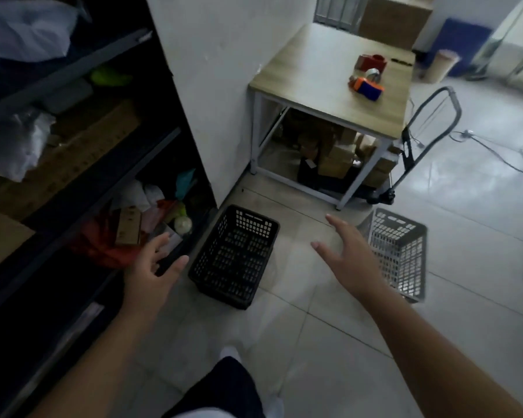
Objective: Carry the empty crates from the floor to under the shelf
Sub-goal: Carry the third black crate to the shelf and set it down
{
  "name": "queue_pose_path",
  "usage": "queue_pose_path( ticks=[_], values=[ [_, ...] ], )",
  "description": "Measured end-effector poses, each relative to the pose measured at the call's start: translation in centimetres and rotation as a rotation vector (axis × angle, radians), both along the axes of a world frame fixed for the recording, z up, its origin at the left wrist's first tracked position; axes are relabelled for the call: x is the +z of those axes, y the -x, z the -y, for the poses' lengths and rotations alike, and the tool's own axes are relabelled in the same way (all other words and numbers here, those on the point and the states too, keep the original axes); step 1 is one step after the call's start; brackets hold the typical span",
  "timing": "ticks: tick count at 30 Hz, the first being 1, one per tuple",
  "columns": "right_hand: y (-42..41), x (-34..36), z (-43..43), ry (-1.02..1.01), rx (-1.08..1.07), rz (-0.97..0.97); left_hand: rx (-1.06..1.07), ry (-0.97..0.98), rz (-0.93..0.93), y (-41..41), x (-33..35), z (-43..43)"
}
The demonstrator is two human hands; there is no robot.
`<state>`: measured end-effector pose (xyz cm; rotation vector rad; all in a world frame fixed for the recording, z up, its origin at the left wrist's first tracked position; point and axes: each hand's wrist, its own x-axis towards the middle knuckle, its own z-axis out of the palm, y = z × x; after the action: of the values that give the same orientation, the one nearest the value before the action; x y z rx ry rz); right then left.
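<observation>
Both your hands were spread and empty: left hand point(151, 263) just beside the near-left corner of the black perforated plastic crate point(234, 256), right hand point(352, 251) hovering between it and the grey perforated plastic crate point(397, 251). Both crates sat empty on the tiled floor point(314, 342). Best was to take the black one by both long rims, level, toward the dark metal shelf point(82, 164) at your left.
</observation>
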<state>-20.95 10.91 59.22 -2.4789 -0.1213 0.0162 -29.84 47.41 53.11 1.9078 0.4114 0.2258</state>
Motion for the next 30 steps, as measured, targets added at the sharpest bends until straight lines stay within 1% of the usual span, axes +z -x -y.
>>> queue_pose_path(
  ticks=[4,9,15,20,23,27,30],
  values=[
    [-8.1,-2.3,-1.0,0.002,0.088,-0.027,0.148,0.03,-0.036,-4.0,-2.1,-0.6],
    [-17.9,-4.4,-2.5,0.024,0.144,-0.058,0.264,0.071,-0.072,-9.9,-4.5,-0.8],
    [-27.1,-7.4,-4.0,0.109,0.269,-0.097,0.324,0.087,-0.143,-15.4,-6.7,0.9],
    [-34.2,-13.4,-5.4,0.177,0.412,-0.235,0.508,0.136,-0.243,-17.4,-11.1,2.5],
    [-38.4,-17.9,-6.0,0.213,0.466,-0.309,0.637,0.18,-0.321,-18.1,-14.8,3.9],
    [-43.9,-25.7,-7.2,0.212,0.509,-0.367,0.831,0.239,-0.402,-19.7,-22.2,6.2],
    [-47.0,-32.5,-8.4,0.18,0.537,-0.397,0.88,0.232,-0.497,-21.5,-29.4,8.3]
  ],
)
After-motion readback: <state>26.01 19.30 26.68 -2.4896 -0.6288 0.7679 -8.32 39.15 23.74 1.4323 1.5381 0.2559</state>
